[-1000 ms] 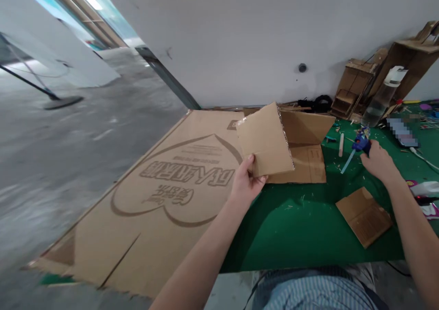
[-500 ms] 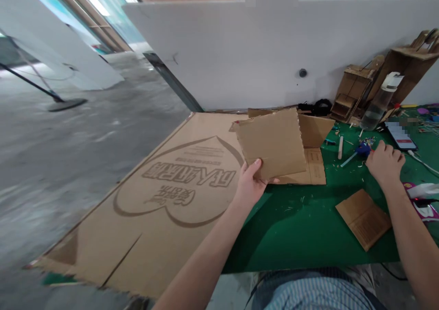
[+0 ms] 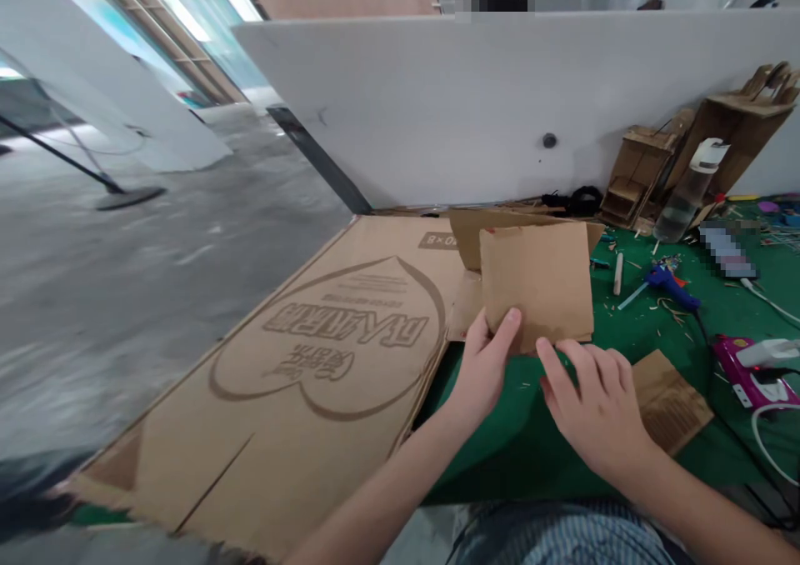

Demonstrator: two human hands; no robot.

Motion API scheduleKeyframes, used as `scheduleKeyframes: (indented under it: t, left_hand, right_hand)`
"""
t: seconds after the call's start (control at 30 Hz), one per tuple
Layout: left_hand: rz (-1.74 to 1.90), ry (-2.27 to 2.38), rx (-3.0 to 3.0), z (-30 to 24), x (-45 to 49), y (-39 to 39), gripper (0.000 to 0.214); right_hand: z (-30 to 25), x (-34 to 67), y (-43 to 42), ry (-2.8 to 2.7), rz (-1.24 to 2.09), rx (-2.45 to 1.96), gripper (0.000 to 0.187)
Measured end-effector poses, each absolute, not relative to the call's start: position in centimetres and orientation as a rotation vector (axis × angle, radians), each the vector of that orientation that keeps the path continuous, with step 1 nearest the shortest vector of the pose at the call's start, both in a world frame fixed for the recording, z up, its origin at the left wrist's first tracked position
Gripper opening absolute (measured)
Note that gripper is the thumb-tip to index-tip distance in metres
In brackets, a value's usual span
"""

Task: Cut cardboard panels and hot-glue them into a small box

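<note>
My left hand pinches the lower left corner of a square cardboard piece, thumb on top, holding it tilted above the green mat. My right hand hovers just below the piece's bottom edge, fingers spread and bent, nearly touching it. A folded cardboard sheet lies behind the piece. A blue glue gun rests on the mat to the right, apart from both hands.
A large printed cardboard sheet covers the table's left side and overhangs its edge. A smaller cardboard scrap lies right of my right hand. A pink tool, a bottle, cardboard models and a white partition stand behind.
My right hand left the blue glue gun and came in to the cardboard piece. My left hand turned the piece and brought it right, toward the middle.
</note>
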State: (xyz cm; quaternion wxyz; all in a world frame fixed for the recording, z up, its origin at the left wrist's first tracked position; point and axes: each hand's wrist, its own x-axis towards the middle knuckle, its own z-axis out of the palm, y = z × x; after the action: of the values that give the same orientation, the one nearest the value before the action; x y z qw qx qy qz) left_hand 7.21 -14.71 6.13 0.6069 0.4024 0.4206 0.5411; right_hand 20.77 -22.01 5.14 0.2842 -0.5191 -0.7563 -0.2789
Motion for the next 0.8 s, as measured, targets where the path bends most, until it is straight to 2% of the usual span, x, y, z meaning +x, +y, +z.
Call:
scheduleKeyframes:
  t: [0.2, 0.5, 0.6, 0.67, 0.73, 0.8]
  left_hand:
    - [1.046, 0.982, 1.009, 7.5, 8.4, -17.2, 0.036]
    - [0.797, 0.841, 1.663, 10.5, 8.1, -18.8, 0.042]
    - [0.974, 0.972, 1.994, 10.0, 6.9, -16.5, 0.014]
    - [1.260, 1.138, 2.118, 9.4, 5.5, -13.3, 0.007]
    - [1.525, 1.342, 2.086, 8.5, 3.5, -9.4, 0.018]
    - [1.683, 1.476, 1.946, 7.5, 1.6, -5.4, 0.041]
  right_hand:
    - [3.4, 21.1, -20.0, -1.985, -0.715, -1.396, 0.039]
    - [3.7, 25.7, -19.7, -1.782, -0.529, -1.267, 0.043]
    - [4.8, 26.9, -18.9, -1.525, -0.529, -1.472, 0.028]
    - [5.3, 27.6, -18.6, -1.390, -0.494, -1.614, 0.021]
    - [5.4, 28.3, -18.5, -1.319, -0.426, -1.708, 0.026]
    - [5.1, 29.0, -18.5, -1.278, -0.347, -1.765, 0.032]
